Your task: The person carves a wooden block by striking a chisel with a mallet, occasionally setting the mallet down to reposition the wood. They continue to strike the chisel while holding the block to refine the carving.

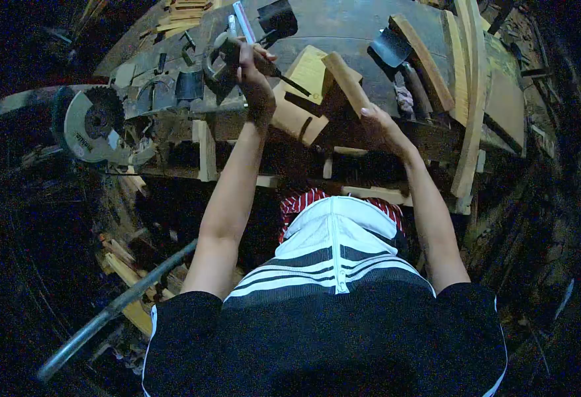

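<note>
My left hand (pixel 257 83) is closed around a dark slim-shafted tool (pixel 296 85), which points down to the right over a pale yellowish board (pixel 309 66). A slim white stick-like object (pixel 243 21) shows just above these fingers. On the right, my right hand (pixel 384 130) is closed on the near end of a wooden strip (pixel 347 83), thumb on its top face. The strip slants up and to the left, its far end by the yellowish board. Below that board lies a tan wood piece (pixel 297 122) with a dark slot, at the bench's front edge.
A circular saw (pixel 90 126) with its toothed blade showing stands at the bench's left end. Long wooden strips (pixel 472 99) and a dark metal blade (pixel 390 47) lie on the right of the workbench (pixel 343 30). A metal pipe (pixel 115 308) slants below left.
</note>
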Demonstrator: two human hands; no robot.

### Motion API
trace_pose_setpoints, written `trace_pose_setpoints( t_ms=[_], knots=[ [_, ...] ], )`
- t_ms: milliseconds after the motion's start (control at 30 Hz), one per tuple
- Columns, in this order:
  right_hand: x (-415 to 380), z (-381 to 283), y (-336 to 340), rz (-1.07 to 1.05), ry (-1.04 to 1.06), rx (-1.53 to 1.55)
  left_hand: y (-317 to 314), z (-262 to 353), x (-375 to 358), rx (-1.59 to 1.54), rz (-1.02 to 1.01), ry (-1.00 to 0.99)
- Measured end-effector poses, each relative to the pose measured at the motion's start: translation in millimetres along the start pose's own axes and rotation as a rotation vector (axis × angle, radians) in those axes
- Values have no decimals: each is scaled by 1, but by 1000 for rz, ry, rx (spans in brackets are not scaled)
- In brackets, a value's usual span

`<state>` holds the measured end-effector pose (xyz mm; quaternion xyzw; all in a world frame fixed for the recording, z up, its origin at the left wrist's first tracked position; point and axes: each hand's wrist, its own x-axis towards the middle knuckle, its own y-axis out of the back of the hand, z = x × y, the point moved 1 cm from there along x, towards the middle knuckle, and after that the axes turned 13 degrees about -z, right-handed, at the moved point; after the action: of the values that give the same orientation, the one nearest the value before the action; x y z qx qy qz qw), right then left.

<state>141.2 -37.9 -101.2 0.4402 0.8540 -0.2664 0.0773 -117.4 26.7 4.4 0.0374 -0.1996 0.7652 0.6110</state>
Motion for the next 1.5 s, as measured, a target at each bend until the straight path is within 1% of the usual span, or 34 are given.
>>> trace_pose_setpoints(
  t_ms=[33, 100, 133, 167, 200, 233, 267, 300, 333, 367, 433, 500, 533, 567, 633, 667, 733, 767, 833, 967, 1067, 1100, 1167, 1267, 1300, 1367, 1433, 1467, 1500],
  knots=[
    [0, -3, 0, 4, 0, 0, -1, 2, -1, -2, 55, 48],
    [-3, -4, 3, -36, -86, -21, -1, 9, -2, -50, 35, 84],
    [1, 6, 7, -26, -90, -16, 0, 12, -8, 143, 57, 151],
    [9, 23, 13, 18, -27, -18, -2, 20, -10, 342, 76, 215],
    [9, 26, 11, 42, 5, -13, 9, 4, -7, 361, 19, 176],
    [9, 29, 9, 66, 38, -9, 26, -15, -5, 366, 10, 180],
    [4, 14, 1, 23, 37, -21, 46, -34, -3, 577, -63, -73],
    [-1, 5, -4, -15, 37, -36, 43, -32, -3, 674, -110, -202],
    [2, 14, 3, -39, 2, -70, 39, -30, -3, 768, -148, -336],
    [0, 10, 1, -29, 4, -73, 20, -9, -3, 657, 65, -18],
    [-5, -3, -9, -12, 49, -151, 6, 1, -1, 524, 272, 301],
    [-7, -3, -8, -24, -1, -156, 7, -4, 2, 368, 399, 303],
    [-8, -2, -8, -11, -24, -163, 12, -13, 6, 314, 397, 239],
    [-8, -4, -11, 2, -46, -172, 9, -9, 4, 315, 400, 241],
    [-8, -4, -14, 15, -37, -176, 1, -2, 2, 247, 377, 150],
    [-8, -5, -15, 31, -27, -178, -4, 0, 3, 245, 383, 148],
    [-6, -3, -14, 27, -27, -192, -9, 4, 4, 226, 488, 172],
    [-5, -2, -13, 28, -22, -201, -8, -1, 5, 225, 491, 173],
    [-6, -3, -14, 23, -16, -185, 0, -19, 8, 198, 593, 232],
    [-5, -2, -13, 17, 0, -191, 17, -35, 13, 286, 668, 296],
    [-7, -4, -14, 8, -23, -176, 22, -40, 13, 157, 608, 213],
    [-6, -2, -13, 7, -23, -175, 23, -44, 13, 178, 643, 198],
    [-5, -1, -13, 13, -14, -192, 26, -46, 14, 202, 679, 184],
    [-6, -2, -11, -2, -68, -194, 23, -38, 10, 219, 612, 222],
    [-5, 0, -10, -2, -68, -194, 16, -34, 8, 172, 604, 210],
    [-5, 2, -10, 54, 1, -216, 9, -31, 6, 125, 595, 198],
    [-5, 1, -10, 54, 8, -220, 7, -31, 5, 308, 618, 115],
    [-5, 1, -11, 55, 15, -224, 3, -25, 3, 309, 618, 115],
    [-4, 2, -10, 54, 15, -223, -3, -13, -1, 319, 568, 179]
  ],
)
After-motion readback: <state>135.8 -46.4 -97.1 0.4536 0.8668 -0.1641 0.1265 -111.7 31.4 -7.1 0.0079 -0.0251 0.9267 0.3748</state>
